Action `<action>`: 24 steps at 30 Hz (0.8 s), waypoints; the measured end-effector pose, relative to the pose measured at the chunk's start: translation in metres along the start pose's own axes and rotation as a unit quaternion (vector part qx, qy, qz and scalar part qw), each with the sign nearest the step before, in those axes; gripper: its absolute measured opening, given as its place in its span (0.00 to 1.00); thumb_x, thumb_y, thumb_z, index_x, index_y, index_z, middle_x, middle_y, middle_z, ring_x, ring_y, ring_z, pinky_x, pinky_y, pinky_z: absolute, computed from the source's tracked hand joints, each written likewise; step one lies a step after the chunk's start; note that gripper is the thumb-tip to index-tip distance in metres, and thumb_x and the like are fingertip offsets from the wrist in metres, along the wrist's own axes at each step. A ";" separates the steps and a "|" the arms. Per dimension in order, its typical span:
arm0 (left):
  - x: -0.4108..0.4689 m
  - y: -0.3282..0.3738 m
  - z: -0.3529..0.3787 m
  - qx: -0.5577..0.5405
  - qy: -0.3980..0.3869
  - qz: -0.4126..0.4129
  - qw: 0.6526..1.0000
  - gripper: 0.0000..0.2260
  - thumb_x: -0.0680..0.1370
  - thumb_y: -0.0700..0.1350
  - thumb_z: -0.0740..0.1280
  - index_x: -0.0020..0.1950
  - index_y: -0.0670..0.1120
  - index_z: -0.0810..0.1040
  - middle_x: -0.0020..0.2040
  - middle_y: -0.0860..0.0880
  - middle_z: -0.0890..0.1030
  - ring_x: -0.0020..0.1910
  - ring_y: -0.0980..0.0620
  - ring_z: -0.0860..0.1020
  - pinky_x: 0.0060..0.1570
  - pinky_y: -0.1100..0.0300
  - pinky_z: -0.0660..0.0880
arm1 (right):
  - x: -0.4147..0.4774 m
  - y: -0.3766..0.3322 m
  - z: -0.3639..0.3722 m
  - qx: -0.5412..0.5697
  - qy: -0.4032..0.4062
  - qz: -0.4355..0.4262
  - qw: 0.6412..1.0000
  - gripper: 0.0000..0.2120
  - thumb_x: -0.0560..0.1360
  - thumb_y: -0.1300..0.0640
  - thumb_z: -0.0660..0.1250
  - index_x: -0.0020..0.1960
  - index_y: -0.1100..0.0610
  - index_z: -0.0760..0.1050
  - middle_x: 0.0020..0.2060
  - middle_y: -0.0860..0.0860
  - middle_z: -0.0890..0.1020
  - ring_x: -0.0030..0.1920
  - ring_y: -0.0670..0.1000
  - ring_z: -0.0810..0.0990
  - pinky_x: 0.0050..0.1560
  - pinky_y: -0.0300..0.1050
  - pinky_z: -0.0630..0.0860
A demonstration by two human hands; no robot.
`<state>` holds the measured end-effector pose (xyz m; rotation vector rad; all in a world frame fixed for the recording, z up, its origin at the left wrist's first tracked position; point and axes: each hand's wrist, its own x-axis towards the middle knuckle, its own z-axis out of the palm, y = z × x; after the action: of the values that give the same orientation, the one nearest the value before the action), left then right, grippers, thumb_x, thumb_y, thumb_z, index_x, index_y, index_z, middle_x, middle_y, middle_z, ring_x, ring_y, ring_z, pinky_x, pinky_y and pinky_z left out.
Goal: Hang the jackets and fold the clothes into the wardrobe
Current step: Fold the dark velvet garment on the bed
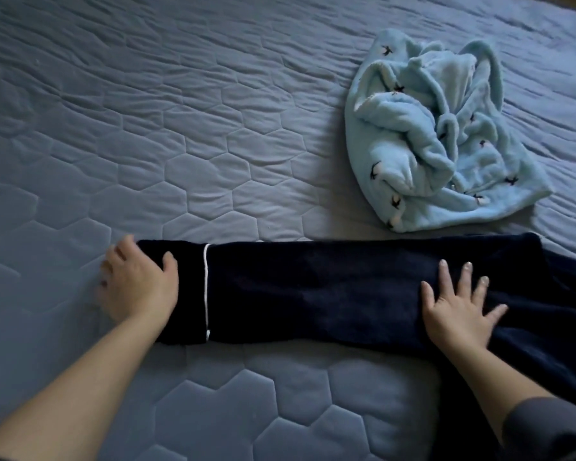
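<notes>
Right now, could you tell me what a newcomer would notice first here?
The long dark navy garment laid across the near part of the quilted bedspread stands out, with the left hand at its white-piped end and the right hand spread flat on it. Behind it, to the right, lies a crumpled pale blue fleece.

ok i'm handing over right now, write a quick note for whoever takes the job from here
Left hand: at the left end of the dark navy garment, thumb on the cloth. Fingers are blurred, so the grip is unclear.
Right hand: flat, fingers spread, pressing the garment's right part.
Things: the navy garment lies in a long strip across the quilted bed cover, looser at its right end. The light blue fleece piece lies crumpled beyond it, no hand on it.
Done: the navy piece seems folded lengthwise.
Left: finish folding it, fold the blue one, put both away. The wardrobe is not in view.
</notes>
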<state>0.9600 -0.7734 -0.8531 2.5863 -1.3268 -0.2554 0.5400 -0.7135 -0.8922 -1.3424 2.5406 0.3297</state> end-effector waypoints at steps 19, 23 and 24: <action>-0.043 -0.019 0.041 0.194 -0.065 0.238 0.950 0.28 0.79 0.60 0.53 0.77 0.50 0.58 0.77 0.42 0.56 0.76 0.43 0.54 0.69 0.33 0.47 | -0.015 -0.034 0.035 -0.002 0.034 -0.106 0.994 0.34 0.75 0.36 0.45 0.78 0.47 0.46 0.78 0.53 0.45 0.77 0.59 0.42 0.70 0.72 0.45; -0.024 -0.028 0.029 0.116 -0.091 0.150 0.978 0.32 0.78 0.62 0.54 0.78 0.49 0.52 0.79 0.44 0.50 0.77 0.47 0.49 0.72 0.43 0.50 | -0.052 -0.114 0.037 0.014 0.035 -0.201 0.979 0.35 0.77 0.38 0.49 0.78 0.51 0.45 0.78 0.54 0.43 0.77 0.60 0.41 0.69 0.71 0.42; -0.021 -0.030 0.024 0.083 -0.077 0.118 0.987 0.32 0.78 0.61 0.56 0.78 0.48 0.54 0.78 0.42 0.53 0.77 0.45 0.51 0.72 0.44 0.53 | -0.064 -0.135 0.037 0.015 0.034 -0.231 0.972 0.35 0.76 0.38 0.49 0.78 0.50 0.45 0.78 0.54 0.43 0.77 0.60 0.41 0.69 0.71 0.41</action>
<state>0.9650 -0.7418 -0.8834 2.5512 -1.7624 -0.3207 0.6910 -0.7268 -0.9179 -1.8990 2.1766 0.1537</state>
